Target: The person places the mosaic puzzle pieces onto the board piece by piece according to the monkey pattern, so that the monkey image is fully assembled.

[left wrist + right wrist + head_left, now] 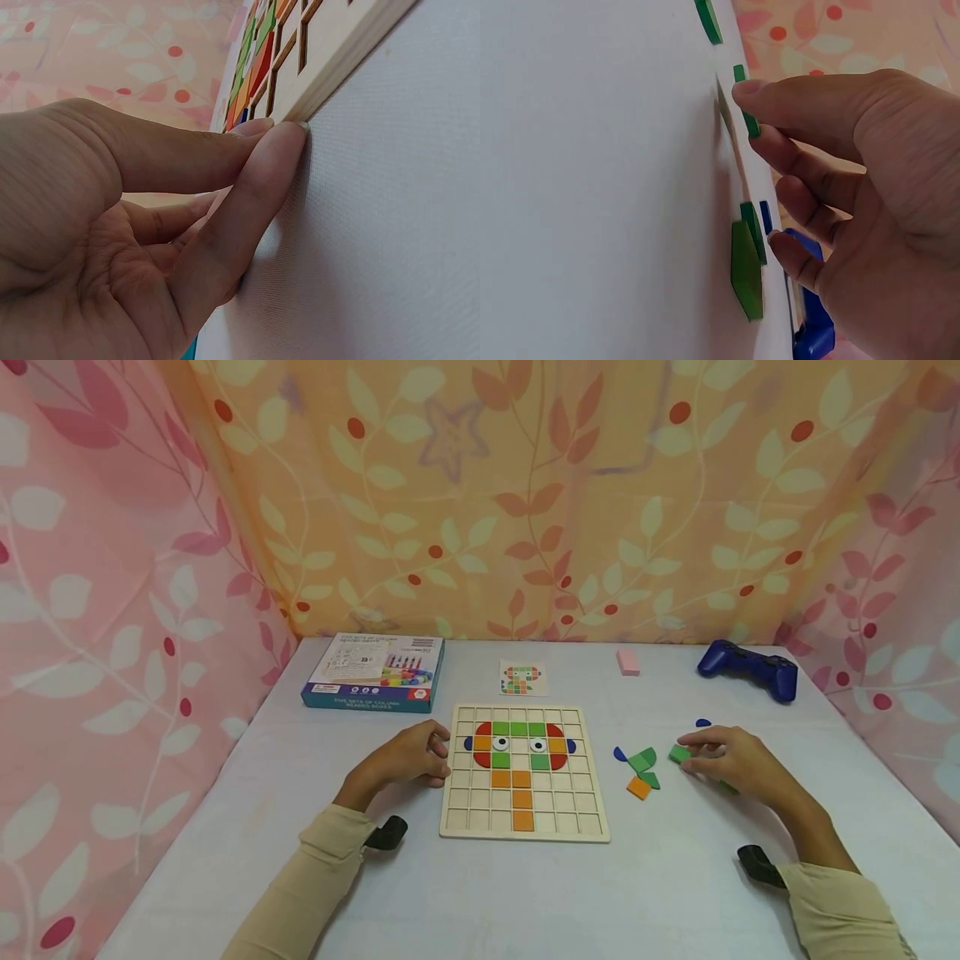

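A wooden grid board (pixel 480 822) lies on the table with red, green, orange and blue tiles and two eye pieces set in its cells. At its left edge, my left hand (pixel 408 756) has curled fingers; in the left wrist view the thumb and a finger (pixel 277 161) pinch the board's rim. Over to the right, my right hand (pixel 731 764) pinches a small green tile (pixel 679 753) between thumb and fingers, above the tabletop. Beneath that hand lie more green tiles (pixel 746 274), partly hidden in the head view.
Between board and right hand lie a blue half-round (pixel 619 754), green pieces (pixel 647 757) and an orange square (pixel 639 787). Another blue piece (pixel 702 723) is farther back. Behind stand a box (pixel 375 693), a pattern card (pixel 523 687), a pink block (pixel 627 662) and a blue game controller (pixel 747 670).
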`<state>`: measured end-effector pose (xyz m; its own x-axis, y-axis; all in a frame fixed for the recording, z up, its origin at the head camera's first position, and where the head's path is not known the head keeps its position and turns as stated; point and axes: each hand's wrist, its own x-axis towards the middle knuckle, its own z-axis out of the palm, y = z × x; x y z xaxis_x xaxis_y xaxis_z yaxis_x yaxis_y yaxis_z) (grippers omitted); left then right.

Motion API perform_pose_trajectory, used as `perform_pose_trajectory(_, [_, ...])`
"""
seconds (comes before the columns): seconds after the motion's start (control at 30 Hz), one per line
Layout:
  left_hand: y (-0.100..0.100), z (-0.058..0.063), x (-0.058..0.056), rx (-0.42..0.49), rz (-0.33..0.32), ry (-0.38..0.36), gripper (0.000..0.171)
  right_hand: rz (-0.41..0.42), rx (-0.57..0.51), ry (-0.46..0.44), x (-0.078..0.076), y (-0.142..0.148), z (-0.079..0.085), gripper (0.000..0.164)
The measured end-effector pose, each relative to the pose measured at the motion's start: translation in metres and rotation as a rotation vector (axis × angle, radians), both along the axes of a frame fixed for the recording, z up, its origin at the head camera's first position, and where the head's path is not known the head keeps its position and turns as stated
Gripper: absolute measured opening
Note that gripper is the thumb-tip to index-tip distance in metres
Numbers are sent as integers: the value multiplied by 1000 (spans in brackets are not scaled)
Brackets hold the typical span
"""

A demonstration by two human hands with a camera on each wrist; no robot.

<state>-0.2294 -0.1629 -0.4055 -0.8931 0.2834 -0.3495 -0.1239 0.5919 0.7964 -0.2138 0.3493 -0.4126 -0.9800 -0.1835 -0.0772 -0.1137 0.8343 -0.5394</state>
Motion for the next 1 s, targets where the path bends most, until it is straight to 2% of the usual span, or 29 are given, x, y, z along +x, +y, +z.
perform_pose_trajectory(0.43, [0, -1, -1, 9, -12, -2, 58, 100, -52, 69, 3, -38, 5, 40])
perform_pose_trajectory(0.7, [0, -2, 0, 10, 1, -6, 58, 143, -77, 61, 8, -67, 5, 35])
perform_pose_trajectory(1.0, [0, -1, 0, 12, 1, 2, 58, 239, -87, 43, 12, -98, 3, 34])
